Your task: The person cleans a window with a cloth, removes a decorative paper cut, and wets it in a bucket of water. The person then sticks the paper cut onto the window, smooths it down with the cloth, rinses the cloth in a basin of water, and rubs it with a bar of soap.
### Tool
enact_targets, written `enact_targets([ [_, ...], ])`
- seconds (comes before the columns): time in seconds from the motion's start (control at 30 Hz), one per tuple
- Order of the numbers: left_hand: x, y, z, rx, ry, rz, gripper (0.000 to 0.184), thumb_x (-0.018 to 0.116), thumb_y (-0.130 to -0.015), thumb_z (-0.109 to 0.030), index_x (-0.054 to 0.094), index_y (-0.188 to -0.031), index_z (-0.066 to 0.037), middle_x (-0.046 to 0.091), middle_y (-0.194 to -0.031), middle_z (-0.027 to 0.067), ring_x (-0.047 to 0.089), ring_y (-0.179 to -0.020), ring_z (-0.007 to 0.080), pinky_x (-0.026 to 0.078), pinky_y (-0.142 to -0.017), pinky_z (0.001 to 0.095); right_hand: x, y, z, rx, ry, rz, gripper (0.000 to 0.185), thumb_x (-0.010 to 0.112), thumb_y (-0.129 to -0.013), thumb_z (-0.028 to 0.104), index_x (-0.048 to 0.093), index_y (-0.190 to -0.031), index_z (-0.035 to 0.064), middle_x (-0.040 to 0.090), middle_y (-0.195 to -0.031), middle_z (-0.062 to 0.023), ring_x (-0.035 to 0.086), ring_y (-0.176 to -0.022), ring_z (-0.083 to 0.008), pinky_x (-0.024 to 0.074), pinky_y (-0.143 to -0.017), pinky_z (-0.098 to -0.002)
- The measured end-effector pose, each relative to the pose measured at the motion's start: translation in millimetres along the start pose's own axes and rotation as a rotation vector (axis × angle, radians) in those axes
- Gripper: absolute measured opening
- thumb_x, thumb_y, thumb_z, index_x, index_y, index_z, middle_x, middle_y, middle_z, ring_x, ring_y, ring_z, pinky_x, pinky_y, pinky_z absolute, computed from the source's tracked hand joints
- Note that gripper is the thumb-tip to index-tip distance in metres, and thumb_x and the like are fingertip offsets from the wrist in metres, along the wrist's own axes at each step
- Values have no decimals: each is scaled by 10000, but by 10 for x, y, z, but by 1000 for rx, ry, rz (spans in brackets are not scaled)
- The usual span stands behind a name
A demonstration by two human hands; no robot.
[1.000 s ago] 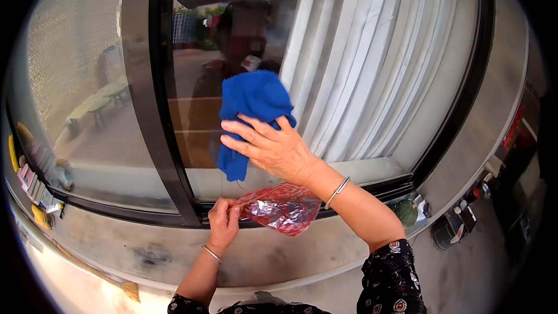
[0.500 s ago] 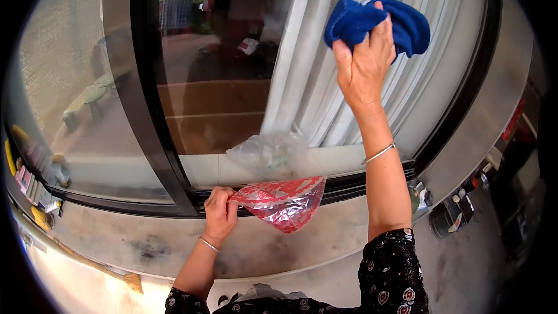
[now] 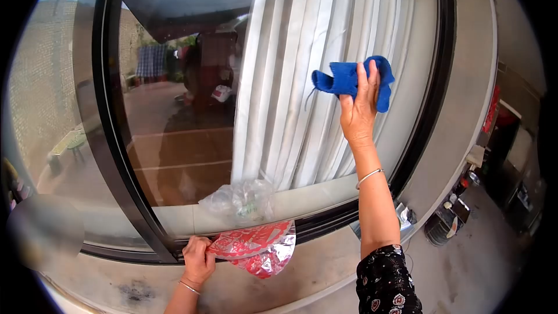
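Right hand: clasping the blue cloth beneath its fingers
Cloth axis: running crosswise before the white curtain
Left hand: pinching red-patterned film, below-left of the curtain

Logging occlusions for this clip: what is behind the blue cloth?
Behind the blue cloth is window glass, with white curtains visible through it beside the cloth. The glass directly behind the cloth and right hand is covered, so its condition can't be seen.

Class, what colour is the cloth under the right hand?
The cloth is blue, seen best in the head view.
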State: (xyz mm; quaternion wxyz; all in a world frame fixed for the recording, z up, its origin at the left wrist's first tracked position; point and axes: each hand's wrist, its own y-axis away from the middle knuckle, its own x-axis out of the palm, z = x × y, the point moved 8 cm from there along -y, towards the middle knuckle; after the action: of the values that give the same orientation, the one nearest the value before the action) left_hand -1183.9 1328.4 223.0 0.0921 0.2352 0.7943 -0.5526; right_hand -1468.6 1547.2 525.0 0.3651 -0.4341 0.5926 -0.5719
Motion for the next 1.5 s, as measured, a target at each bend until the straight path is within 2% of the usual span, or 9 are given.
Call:
enact_targets([
  [0.17, -91, -56, -126, 48, 18, -44, 168, 574, -645, 49, 517, -790, -15, 574, -763, 137, 565, -688, 332, 471, -606, 395, 32, -496, -280, 317, 6, -228, 518, 600, -865, 223, 468, -1305, -17, 338, -1449, -203, 264, -1351, -412, 215, -1070, -516],
  [0.5, -71, 57, -11, -18, 27, -112, 150, 560, -655, 52, 523, -783, -19, 561, -743, 137, 564, -687, 339, 467, -598, 405, 918, 5, 2801, -951, -296, 657, 584, 661, -738, 299, 506, -1295, 217, 435, -1411, -19, 402, -1301, -231, 293, -1052, -433],
  [0.67, -11, 38, 16, -91, 17, -115, 131, 609, -666, 8, 538, -771, -29, 570, -724, 143, 577, -690, 348, 480, -602, 420, 637, -1788, 1578, -394, 56, -74, 497, 528, -853, 317, 497, -1326, 167, 428, -1424, -87, 346, -1340, -275, 213, -1085, -480],
  [0.77, 16, 8, 18, -79, 15, -145, 120, 602, -674, 5, 537, -769, -30, 570, -723, 144, 577, -684, 348, 480, -600, 424, 669, -2325, 835, -68, 144, -110, 570, 470, -907, 387, 495, -1325, 1, 346, -1486, -146, 259, -1394, -316, 202, -1071, -545],
  [0.87, 16, 18, 42, -95, 18, -134, 116, 599, -676, 4, 541, -772, -27, 567, -721, 150, 576, -683, 351, 479, -598, 425, 788, -1977, 1555, -336, 147, -136, 560, 527, -869, 362, 536, -1255, -43, 349, -1475, -132, 284, -1371, -320, 255, -1031, -549],
  [1.03, 15, 42, 47, -116, 4, -101, 117, 610, -683, 8, 539, -770, -24, 565, -720, 150, 573, -676, 349, 478, -596, 421, 961, -627, 3051, -964, -359, 380, 481, 549, -782, 240, 534, -1259, 183, 478, -1358, -40, 430, -1279, -216, 290, -1054, -469],
  [1.2, 13, 80, 38, -130, -29, -112, 100, 622, -721, -5, 531, -752, -32, 562, -703, 139, 566, -659, 340, 470, -581, 410, 854, -2026, 2313, -713, -49, -179, 447, 535, -808, 289, 547, -1237, 161, 513, -1337, -48, 454, -1241, -230, 318, -1006, -472],
  [1.37, 2, 56, 15, -112, -57, -131, 101, 626, -744, -20, 526, -745, -33, 555, -687, 132, 559, -646, 336, 463, -573, 414, 567, -2874, 872, -28, 150, -190, 554, 509, -866, 319, 426, -1348, 59, 398, -1420, -159, 346, -1329, -326, 302, -1025, -543],
  [1.5, 45, 46, 24, -145, -65, -101, 93, 610, -765, -27, 518, -752, -24, 537, -673, 143, 537, -630, 352, 444, -574, 430, 635, -2015, 1334, -340, 120, -285, 526, 593, -825, 359, 545, -1227, 23, 450, -1367, -168, 343, -1303, -353, 288, -984, -537],
])
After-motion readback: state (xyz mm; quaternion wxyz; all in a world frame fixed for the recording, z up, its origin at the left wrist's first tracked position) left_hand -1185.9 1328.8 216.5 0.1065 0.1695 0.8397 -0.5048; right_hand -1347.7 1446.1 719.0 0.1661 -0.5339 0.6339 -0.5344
